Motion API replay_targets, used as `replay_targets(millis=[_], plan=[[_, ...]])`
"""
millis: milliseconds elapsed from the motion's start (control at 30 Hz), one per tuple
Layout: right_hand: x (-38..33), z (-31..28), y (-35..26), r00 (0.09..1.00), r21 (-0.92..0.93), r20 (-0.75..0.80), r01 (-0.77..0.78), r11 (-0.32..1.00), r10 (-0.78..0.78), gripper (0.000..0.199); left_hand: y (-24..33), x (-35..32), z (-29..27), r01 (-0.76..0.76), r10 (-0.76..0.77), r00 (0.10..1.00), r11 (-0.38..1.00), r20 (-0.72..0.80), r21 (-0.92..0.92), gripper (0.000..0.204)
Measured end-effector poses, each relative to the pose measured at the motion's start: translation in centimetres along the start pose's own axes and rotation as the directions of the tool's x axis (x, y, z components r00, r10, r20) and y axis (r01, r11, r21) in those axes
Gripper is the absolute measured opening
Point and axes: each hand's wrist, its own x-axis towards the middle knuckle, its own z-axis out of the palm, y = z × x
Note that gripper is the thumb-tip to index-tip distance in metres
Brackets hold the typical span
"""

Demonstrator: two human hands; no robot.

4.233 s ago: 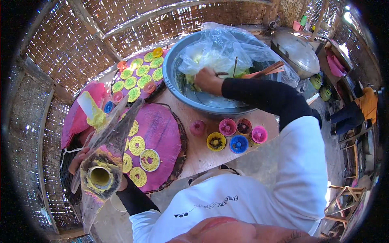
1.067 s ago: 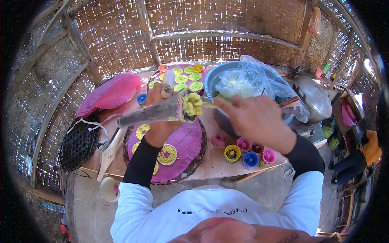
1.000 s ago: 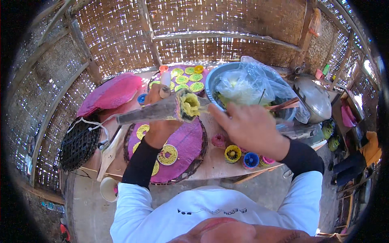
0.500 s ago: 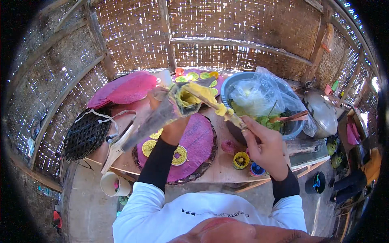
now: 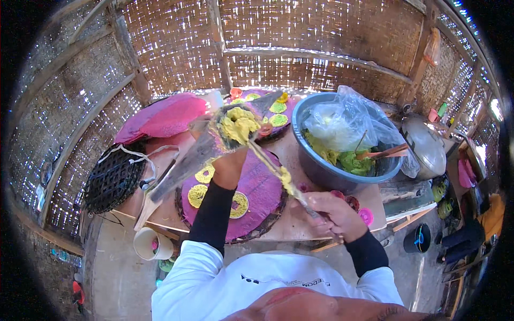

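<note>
My left hand (image 5: 231,166) grips a long grey tool (image 5: 182,163) that tapers toward both ends, with a well in its middle. Soft yellow dough (image 5: 239,126) heaps up in that well. Closed around a thin dough-smeared stick (image 5: 274,167), my right hand (image 5: 337,214) keeps its far tip against the dough. Below the tool, a round pink mat (image 5: 262,187) carries several yellow lacy dough rings (image 5: 197,196). The fingers of my left hand are partly hidden behind the tool.
At right stands a blue-grey basin (image 5: 342,179) with green and yellow dough, a clear plastic bag (image 5: 334,128) and a wooden paddle (image 5: 388,152). Pink mats (image 5: 160,117) lie back left, near a black woven tray (image 5: 115,179). Pink cups (image 5: 365,216) sit near my right hand.
My right hand has moved down and left, swinging the stick's tip to the well. The dough, stretched between stick and tool before, now sits heaped in the well.
</note>
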Motion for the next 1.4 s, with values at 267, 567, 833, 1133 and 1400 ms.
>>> replay_targets(millis=[267,567,833,1133,1400], plan=[[1.4,1.7,-2.9,0.483,-0.999,0.031,-0.008,-0.039,-0.875,0.03,-1.1,-0.1,-0.5,0.017,-0.018,1.0,0.999,-0.023,-0.037,0.057],[2.2,1.7,-0.8,0.485,-0.981,0.138,-0.053,-0.187,-0.863,0.03,-1.0,-0.5,-0.9,0.009,0.001,0.984,0.998,-0.177,0.057,0.053],[-4.3,-1.3,-6.9,0.596,-0.854,-0.108,-0.465,-0.232,-0.796,0.023,11.5,-2.2,-4.5,0.235,0.574,0.811,-0.14,-0.115,0.962,0.042],[0.5,-17.1,-10.8,0.705,-0.444,-0.396,-0.708,-0.549,-0.589,0.019,9.4,-1.3,3.2,0.16,0.475,0.817,0.357,-0.327,0.92,0.046],[5.4,-6.7,-9.1,0.706,-0.846,0.248,-0.175,-0.503,-0.663,0.017,6.0,0.7,3.2,-0.002,0.095,0.972,0.92,-0.217,0.391,0.025]])
